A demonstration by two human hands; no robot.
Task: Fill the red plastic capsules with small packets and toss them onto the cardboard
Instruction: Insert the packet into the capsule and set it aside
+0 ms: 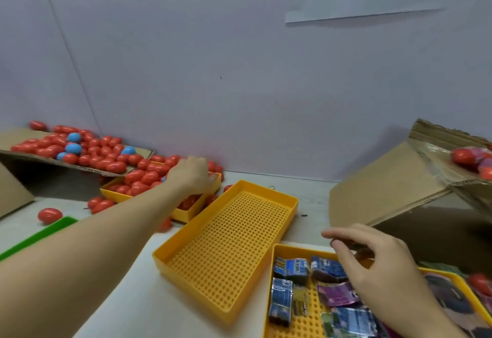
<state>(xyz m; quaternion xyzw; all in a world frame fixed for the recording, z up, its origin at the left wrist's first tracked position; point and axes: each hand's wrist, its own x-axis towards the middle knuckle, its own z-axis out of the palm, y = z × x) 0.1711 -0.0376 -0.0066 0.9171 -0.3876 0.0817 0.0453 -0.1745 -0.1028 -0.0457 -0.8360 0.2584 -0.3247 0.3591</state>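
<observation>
Two bare hands are working over a pale tabletop (133,305). Left hand (190,174) is reaching far forward into a yellow tray (183,216) heaped with red capsules (145,176); its fingers are curling down among them, but the back of the hand is hiding the grip, so I cannot tell whether it is holding one. Right hand (372,263) is hovering over a near yellow tray (279,251) of small packets (291,269), blue and purple wrappers lying jumbled; thumb and forefinger are drawing together as in a pinch, something dark showing blurred between them, too unclear to name. Grip contents not determinable.

Between the two trays an empty-looking perforated yellow tray (226,252) is sitting at an angle, touching the packet tray's corner. Far left, a flat cardboard sheet (16,135) is carrying many more red capsules with a few blue capsules (73,148) mixed in. Several red capsules are lying loose on the tabletop near a green tray edge (40,235), one stray capsule (49,215) just beyond it. At right, an open cardboard box (394,178) is leaning, with red and pink pieces visible on its flap. Grey wall (213,71) is standing behind everything.
</observation>
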